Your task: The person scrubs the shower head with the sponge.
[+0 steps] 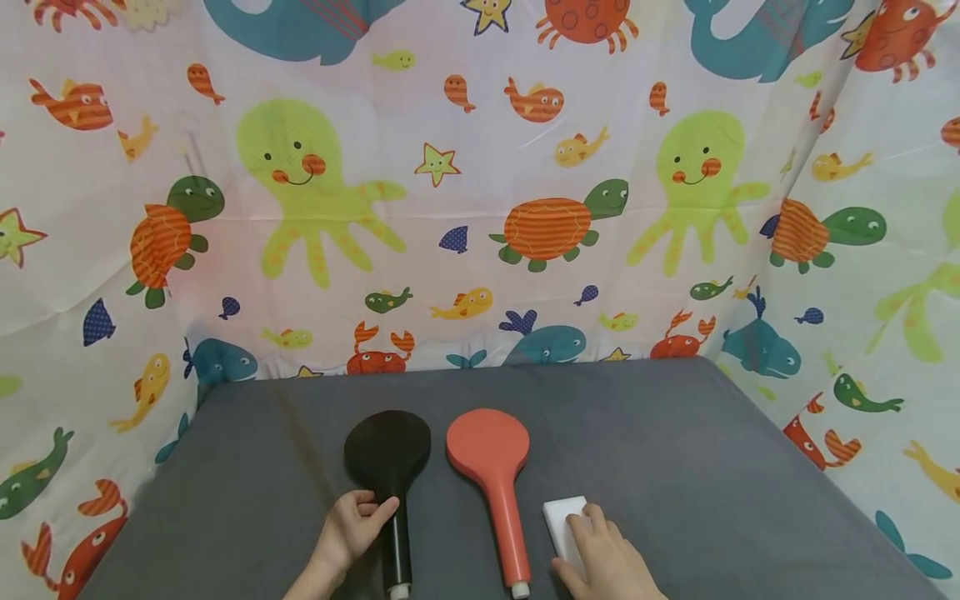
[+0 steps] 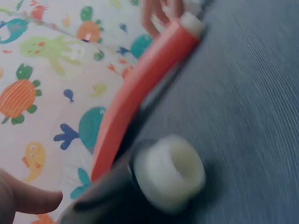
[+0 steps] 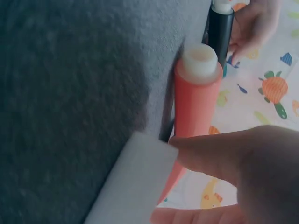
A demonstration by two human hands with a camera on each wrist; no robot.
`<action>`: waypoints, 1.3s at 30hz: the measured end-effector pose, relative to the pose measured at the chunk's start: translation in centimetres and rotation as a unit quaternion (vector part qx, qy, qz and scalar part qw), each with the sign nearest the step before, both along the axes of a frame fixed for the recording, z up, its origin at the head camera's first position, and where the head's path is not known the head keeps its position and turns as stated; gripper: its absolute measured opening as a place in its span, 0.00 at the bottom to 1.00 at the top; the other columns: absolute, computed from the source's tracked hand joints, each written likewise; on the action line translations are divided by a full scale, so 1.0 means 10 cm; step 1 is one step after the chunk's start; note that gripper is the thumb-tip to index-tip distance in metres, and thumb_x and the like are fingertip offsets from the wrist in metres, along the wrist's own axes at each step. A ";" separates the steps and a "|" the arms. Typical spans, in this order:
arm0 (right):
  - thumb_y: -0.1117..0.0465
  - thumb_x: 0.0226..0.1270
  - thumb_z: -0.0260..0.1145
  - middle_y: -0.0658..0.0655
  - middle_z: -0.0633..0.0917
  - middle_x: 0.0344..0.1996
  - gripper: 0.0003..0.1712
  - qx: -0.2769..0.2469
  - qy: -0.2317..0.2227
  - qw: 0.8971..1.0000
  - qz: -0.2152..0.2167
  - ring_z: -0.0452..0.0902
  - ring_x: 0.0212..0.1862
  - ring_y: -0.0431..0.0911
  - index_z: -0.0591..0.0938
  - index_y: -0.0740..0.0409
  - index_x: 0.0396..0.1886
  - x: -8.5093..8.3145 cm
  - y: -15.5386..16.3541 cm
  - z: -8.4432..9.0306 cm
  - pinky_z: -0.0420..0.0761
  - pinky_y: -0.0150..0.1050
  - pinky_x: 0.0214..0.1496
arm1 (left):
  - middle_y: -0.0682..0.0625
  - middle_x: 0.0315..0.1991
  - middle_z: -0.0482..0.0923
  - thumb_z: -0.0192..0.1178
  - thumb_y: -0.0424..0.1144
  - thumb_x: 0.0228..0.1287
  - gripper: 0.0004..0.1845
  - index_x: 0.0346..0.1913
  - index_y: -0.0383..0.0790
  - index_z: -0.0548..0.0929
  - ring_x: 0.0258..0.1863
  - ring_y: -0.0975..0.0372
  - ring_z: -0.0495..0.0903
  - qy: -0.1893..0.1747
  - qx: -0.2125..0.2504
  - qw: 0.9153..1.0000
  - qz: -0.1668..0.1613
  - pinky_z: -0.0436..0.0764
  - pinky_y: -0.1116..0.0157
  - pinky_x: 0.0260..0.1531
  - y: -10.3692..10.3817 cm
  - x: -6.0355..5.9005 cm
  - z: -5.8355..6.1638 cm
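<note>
A black hand shower head (image 1: pixel 387 450) lies on the grey cloth, its hollow white connector (image 2: pixel 175 172) large in the left wrist view. My left hand (image 1: pixel 351 529) is at its handle, thumb extended across it and fingers to the left of the neck. Beside it lies a red hand shower head (image 1: pixel 487 446), untouched, handle toward me. Farther right, a white rectangular block (image 1: pixel 564 525) rests flat. My right hand (image 1: pixel 603 554) holds the block, with fingers over its right side and the thumb by its near end. Part of the block is hidden under that hand.
Grey cloth (image 1: pixel 712 467) covers the tabletop. Behind it and at both sides hangs a white curtain (image 1: pixel 465 117) printed with sea animals. The red shower head lies between my two hands.
</note>
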State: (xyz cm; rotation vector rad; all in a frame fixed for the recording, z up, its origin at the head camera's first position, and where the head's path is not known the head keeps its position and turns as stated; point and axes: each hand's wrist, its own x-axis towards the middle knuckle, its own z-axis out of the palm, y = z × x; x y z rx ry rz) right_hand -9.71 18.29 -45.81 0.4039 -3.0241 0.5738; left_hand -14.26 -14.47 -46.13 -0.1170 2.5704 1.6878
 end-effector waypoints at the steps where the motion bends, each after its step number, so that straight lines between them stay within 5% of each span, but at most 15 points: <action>1: 0.51 0.49 0.72 0.64 0.71 0.43 0.26 0.000 -0.004 1.000 0.000 0.71 0.32 0.53 0.75 0.63 0.41 0.00 -0.01 -0.02 0.72 0.45 0.20 | 0.21 0.44 0.73 0.60 0.41 0.61 0.33 0.51 0.08 0.64 0.42 0.40 0.78 -0.021 0.027 0.999 0.002 0.81 0.55 0.34 0.01 -0.01 -0.01; 6: 0.51 0.46 0.74 0.62 0.68 0.40 0.27 0.014 0.021 1.000 0.005 0.66 0.30 0.50 0.72 0.61 0.37 0.01 -0.04 -0.09 0.68 0.40 0.15 | 0.15 0.53 0.59 0.61 0.40 0.60 0.39 0.53 0.04 0.56 0.47 0.36 0.74 -0.104 0.102 0.989 0.009 0.80 0.51 0.39 0.01 -0.07 -0.07; 13: 0.54 0.43 0.75 0.64 0.69 0.42 0.26 0.035 0.045 0.998 -0.002 0.66 0.29 0.51 0.72 0.62 0.36 0.01 -0.06 -0.11 0.69 0.40 0.15 | 0.16 0.52 0.62 0.65 0.36 0.56 0.42 0.54 0.03 0.53 0.45 0.41 0.78 -0.111 0.172 0.979 0.011 0.78 0.51 0.42 -0.07 -0.08 -0.12; 17: 0.55 0.45 0.74 0.65 0.70 0.43 0.24 0.023 0.030 0.999 -0.017 0.69 0.32 0.54 0.73 0.62 0.38 0.00 -0.07 -0.09 0.72 0.44 0.17 | 0.32 0.32 0.76 0.62 0.35 0.59 0.15 0.27 0.23 0.73 0.34 0.52 0.82 -0.102 0.222 0.970 -0.008 0.81 0.58 0.38 -0.10 -0.09 -0.10; 20: 0.57 0.47 0.72 0.64 0.72 0.44 0.23 0.018 0.046 0.998 -0.031 0.72 0.35 0.55 0.75 0.62 0.40 0.00 -0.07 -0.03 0.74 0.46 0.21 | 0.52 0.18 0.70 0.60 0.34 0.61 0.20 0.16 0.41 0.62 0.24 0.61 0.80 -0.085 0.258 0.962 -0.024 0.80 0.64 0.32 -0.10 -0.08 -0.06; 22: 0.58 0.47 0.71 0.64 0.74 0.45 0.22 0.014 0.096 0.995 -0.030 0.73 0.37 0.55 0.76 0.62 0.42 0.01 -0.07 0.02 0.75 0.44 0.23 | 0.53 0.21 0.74 0.60 0.34 0.61 0.14 0.19 0.40 0.70 0.25 0.62 0.80 -0.068 0.274 0.959 -0.037 0.80 0.64 0.33 -0.08 -0.06 -0.01; 25: 0.60 0.48 0.69 0.64 0.75 0.47 0.23 -0.003 0.218 0.976 0.000 0.74 0.40 0.55 0.77 0.63 0.45 -0.01 -0.08 0.14 0.77 0.44 0.27 | 0.48 0.32 0.80 0.60 0.34 0.61 0.07 0.35 0.32 0.78 0.32 0.58 0.83 -0.043 0.278 0.958 -0.065 0.81 0.61 0.37 -0.03 -0.01 0.10; 29: 0.54 0.62 0.58 0.63 0.73 0.55 0.23 -0.038 0.352 0.932 0.076 0.72 0.50 0.56 0.76 0.61 0.54 -0.04 -0.15 0.35 0.77 0.51 0.38 | 0.43 0.46 0.77 0.59 0.35 0.63 0.21 0.55 0.26 0.71 0.41 0.53 0.82 -0.020 0.275 0.951 -0.137 0.80 0.59 0.42 0.06 0.09 0.27; 33: 0.48 0.71 0.45 0.62 0.71 0.60 0.26 -0.053 0.411 0.895 0.165 0.67 0.58 0.57 0.74 0.59 0.58 -0.01 -0.32 0.52 0.74 0.50 0.52 | 0.40 0.46 0.77 0.58 0.31 0.63 0.23 0.56 0.21 0.67 0.40 0.56 0.83 0.028 0.281 0.933 -0.223 0.79 0.62 0.43 0.20 0.19 0.36; 39: 0.53 0.73 0.45 0.63 0.70 0.61 0.23 -0.045 0.434 0.856 0.279 0.65 0.62 0.58 0.74 0.58 0.59 0.02 -0.63 0.56 0.68 0.45 0.61 | 0.40 0.42 0.78 0.59 0.26 0.60 0.20 0.51 0.18 0.68 0.40 0.61 0.82 0.150 0.269 0.904 -0.295 0.81 0.63 0.38 0.40 0.28 0.32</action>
